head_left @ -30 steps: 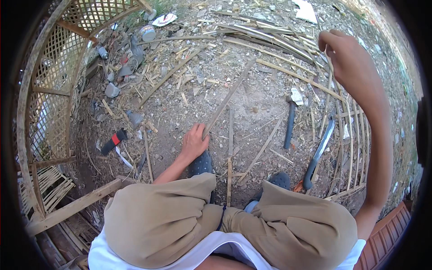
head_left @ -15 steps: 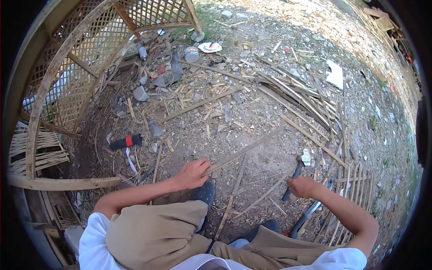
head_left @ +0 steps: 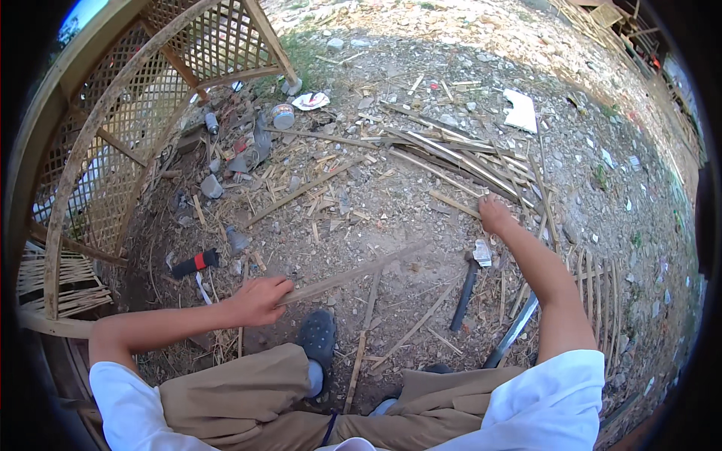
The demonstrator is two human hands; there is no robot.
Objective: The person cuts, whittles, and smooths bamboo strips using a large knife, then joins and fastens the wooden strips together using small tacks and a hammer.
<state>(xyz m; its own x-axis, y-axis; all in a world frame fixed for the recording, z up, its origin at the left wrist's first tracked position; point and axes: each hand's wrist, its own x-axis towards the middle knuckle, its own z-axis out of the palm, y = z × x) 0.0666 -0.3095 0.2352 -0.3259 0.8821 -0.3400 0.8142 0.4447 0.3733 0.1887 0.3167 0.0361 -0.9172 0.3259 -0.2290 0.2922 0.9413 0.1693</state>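
Observation:
My left hand (head_left: 259, 301) is closed around the near end of a weathered wooden strip (head_left: 353, 272), which slants up and right above the dirt. Farther out to the right, my right hand (head_left: 497, 215) reaches down with bent fingers onto another thin wooden strip (head_left: 453, 203) beside the pile. Part of that strip is hidden under the hand. A hammer (head_left: 464, 295) with a dark handle lies on the ground below my right forearm, a scrap of printed paper (head_left: 482, 254) by its head. Close to that forearm rests a long curved metal blade (head_left: 519, 331).
A pile of wooden strips (head_left: 466, 161) lies ahead. A wooden lattice frame (head_left: 124, 124) stands at the left, near a black-and-red cylinder (head_left: 195, 263). A slatted wooden piece (head_left: 599, 297) lies right. Rubble, a tub (head_left: 283, 116) and a white sheet (head_left: 520, 111) are scattered beyond.
My right hand has let go of the hammer, now on the ground, and moved forward to a strip by the pile. My left hand still holds its strip. The view has shifted right.

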